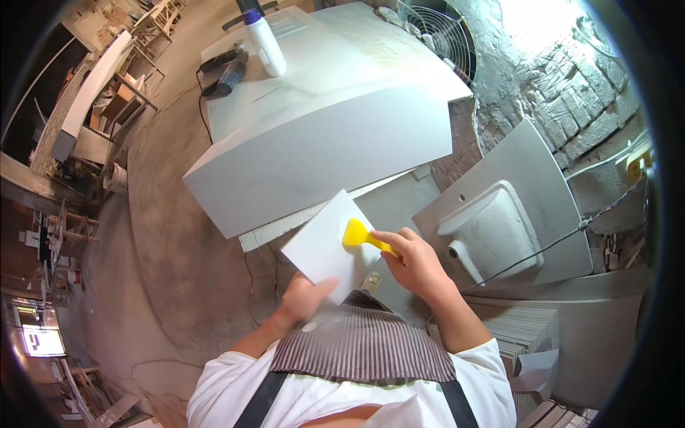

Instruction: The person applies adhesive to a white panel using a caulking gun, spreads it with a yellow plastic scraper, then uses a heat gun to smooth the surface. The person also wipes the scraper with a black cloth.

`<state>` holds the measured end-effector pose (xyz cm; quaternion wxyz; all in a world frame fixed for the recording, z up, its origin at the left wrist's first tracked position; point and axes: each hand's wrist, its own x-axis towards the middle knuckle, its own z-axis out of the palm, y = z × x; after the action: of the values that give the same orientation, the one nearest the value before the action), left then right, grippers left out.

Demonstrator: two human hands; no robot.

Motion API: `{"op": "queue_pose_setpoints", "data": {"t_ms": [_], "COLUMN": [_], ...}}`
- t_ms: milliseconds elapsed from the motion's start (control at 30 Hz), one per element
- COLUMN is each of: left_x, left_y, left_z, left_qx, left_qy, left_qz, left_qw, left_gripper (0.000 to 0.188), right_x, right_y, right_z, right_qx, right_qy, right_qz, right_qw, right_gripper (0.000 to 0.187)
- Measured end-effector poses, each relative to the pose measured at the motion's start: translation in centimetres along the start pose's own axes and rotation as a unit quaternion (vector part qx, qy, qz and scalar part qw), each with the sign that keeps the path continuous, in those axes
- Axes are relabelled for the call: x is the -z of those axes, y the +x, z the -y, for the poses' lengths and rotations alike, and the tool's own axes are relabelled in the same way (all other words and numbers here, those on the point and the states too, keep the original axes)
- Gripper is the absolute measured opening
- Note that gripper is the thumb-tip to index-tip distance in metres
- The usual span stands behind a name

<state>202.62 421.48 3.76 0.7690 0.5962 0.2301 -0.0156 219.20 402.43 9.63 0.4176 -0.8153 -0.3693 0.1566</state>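
My left hand point(305, 298) holds a flat white board point(321, 246) by its lower edge, in front of my striped apron; the hand is slightly blurred. In my right hand point(414, 260) is a yellow scraper point(354, 233), its wide blade resting on the board. The index finger lies stretched along the scraper's handle while the other fingers curl round it. A small patch of whitish paste seems to lie on the board by the blade. Just beyond the board is a large white box-shaped slab piece point(321, 153).
A white bottle with a purple cap point(264, 43) and a dark power tool point(230, 75) sit on the dusty worktable point(314, 89). A washbasin panel point(492, 221) leans at right, near a wall fan point(442, 39). Stacked slabs point(524, 328) stand at lower right, and cables hang nearby.
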Motion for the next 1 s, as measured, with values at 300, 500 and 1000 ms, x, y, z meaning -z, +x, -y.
{"op": "queue_pose_setpoints", "data": {"t_ms": [300, 500, 1000], "left_x": [-0.5, 2.8, 12.4], "left_y": [3.0, 3.8, 8.8], "left_z": [-2.9, -5.0, -10.5], "left_qx": [-0.032, 0.025, -0.185], "left_qy": [0.108, 0.038, -0.306], "left_qz": [0.021, -0.058, -0.146], "left_qw": [0.993, 0.997, 0.922], "left_gripper": [0.037, 0.032, 0.057], "right_x": [1.3, 4.5, 7.0], "right_y": [1.9, 5.3, 12.6], "right_z": [-1.1, 1.4, -5.4], "right_qx": [-0.031, -0.013, -0.128], "right_qy": [-0.082, 0.063, 0.292], "right_qz": [0.02, -0.022, -0.18], "right_qw": [0.996, 0.998, 0.931], "right_gripper": [0.043, 0.042, 0.014]}}
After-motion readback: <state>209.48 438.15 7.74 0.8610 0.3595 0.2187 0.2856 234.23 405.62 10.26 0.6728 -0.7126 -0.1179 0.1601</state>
